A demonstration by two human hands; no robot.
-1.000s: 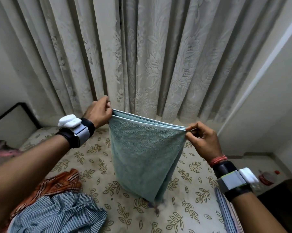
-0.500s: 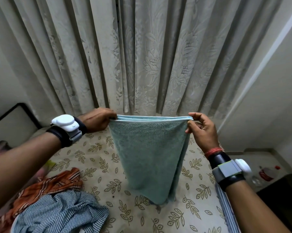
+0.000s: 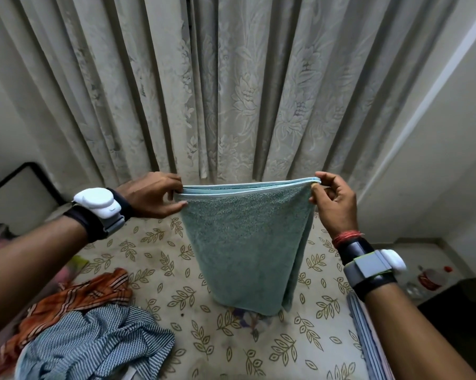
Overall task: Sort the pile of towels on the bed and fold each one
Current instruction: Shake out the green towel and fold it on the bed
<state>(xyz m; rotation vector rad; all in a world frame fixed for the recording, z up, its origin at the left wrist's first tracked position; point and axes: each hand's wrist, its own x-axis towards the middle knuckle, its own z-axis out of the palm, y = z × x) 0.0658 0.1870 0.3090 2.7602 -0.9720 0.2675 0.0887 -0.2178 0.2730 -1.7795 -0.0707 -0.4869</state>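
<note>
curtain (image 3: 245, 91): pale floral, drawn | wall (image 3: 437, 160): white, right | bed (image 3: 176, 297): leaf-print sheet | headboard (image 3: 17, 193): dark-framed, left

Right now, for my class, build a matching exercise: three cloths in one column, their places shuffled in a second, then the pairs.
1. teal towel
2. blue striped cloth
3. orange striped cloth

A. crumpled on the bed, partly under another cloth
B. hanging from the left hand and right hand
C. heaped on top, lower left of the view

Pairs: 1-B, 2-C, 3-A
</note>
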